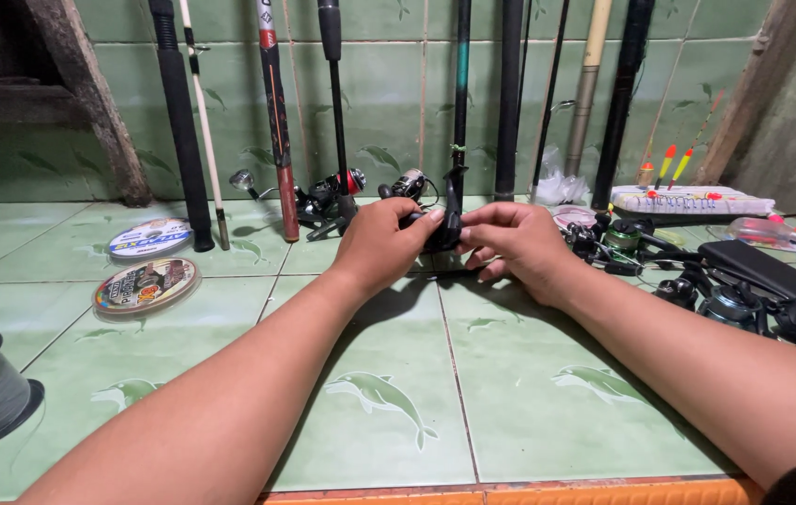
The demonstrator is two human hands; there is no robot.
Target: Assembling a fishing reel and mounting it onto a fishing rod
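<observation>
Left hand (381, 245) and right hand (515, 251) meet at frame centre, fingers of both closed around black fishing reel (442, 229) above green tiled floor (510, 393). Line spools (146, 285) at 9 o'clock; spare reels (744, 299) at 3 o'clock; rods (508, 93) at 12 o'clock.

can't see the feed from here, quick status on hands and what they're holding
Left hand and right hand both closed on a black fishing reel at a rod foot. Reel mostly hidden by fingers. Spare reels right, line spools left, none in the way.
</observation>
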